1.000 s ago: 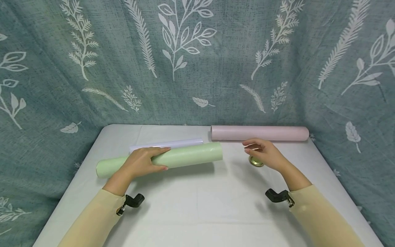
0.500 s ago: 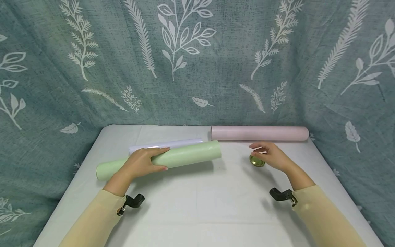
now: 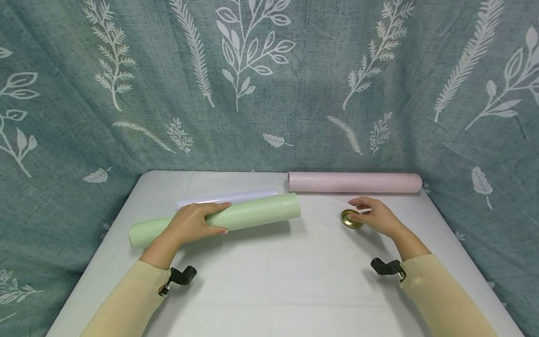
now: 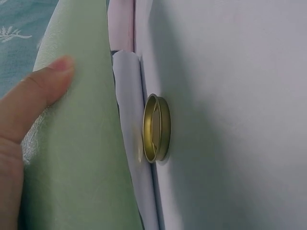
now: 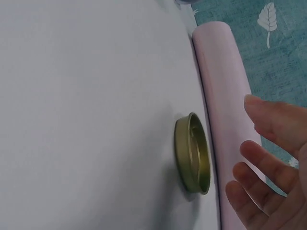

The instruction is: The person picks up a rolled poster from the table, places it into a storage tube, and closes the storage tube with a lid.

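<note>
Your left hand (image 3: 191,224) grips the green roll (image 3: 261,210) left of centre, likely light, slick and easily dented, so hold it mid-length, your right hand (image 3: 379,219) loosely spread, apparently not touching the lid (image 5: 193,155) right of centre.

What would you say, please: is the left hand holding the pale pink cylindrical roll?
No, the left hand grips the pale green cylindrical roll, while the pink roll lies apart from that hand.

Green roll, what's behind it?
Behind the green roll, part of a lavender roll shows; the left wrist view adds a gold lid beside the lavender one. Anything else there is covered.
</note>
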Demonstrator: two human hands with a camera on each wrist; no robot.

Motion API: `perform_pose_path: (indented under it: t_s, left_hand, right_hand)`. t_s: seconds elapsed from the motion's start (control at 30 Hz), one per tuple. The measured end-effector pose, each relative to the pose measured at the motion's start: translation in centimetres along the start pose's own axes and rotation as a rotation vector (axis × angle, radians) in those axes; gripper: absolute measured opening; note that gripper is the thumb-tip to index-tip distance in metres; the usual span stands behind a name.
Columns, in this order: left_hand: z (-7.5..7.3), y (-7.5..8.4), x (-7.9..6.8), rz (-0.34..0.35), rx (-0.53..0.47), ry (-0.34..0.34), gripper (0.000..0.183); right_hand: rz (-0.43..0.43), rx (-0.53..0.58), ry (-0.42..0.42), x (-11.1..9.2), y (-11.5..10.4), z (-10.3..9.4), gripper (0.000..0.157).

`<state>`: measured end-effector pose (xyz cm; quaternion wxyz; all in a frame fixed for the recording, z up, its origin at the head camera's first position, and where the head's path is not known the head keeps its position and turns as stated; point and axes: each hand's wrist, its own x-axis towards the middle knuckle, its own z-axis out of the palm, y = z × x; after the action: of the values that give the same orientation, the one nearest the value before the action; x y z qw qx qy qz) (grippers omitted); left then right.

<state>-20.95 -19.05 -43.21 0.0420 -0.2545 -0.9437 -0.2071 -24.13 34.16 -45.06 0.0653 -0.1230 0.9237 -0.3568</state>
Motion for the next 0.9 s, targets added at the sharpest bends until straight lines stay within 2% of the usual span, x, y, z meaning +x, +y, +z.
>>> perform_pose_path:
  t_s: [0.37, 0.9]
  left_hand:
    - [0.3, -0.3, -0.1, 0.012, 0.012, -0.002, 0.071]
    - [0.3, -0.3, -0.1, 0.025, 0.007, -0.007, 0.071]
  right_hand:
    - [0.094, -0.036, -0.008, 0.4, 2.0, 1.1, 0.067]
    - [0.06, -0.116, 0.005, 1.1, 2.8, 2.1, 0.077]
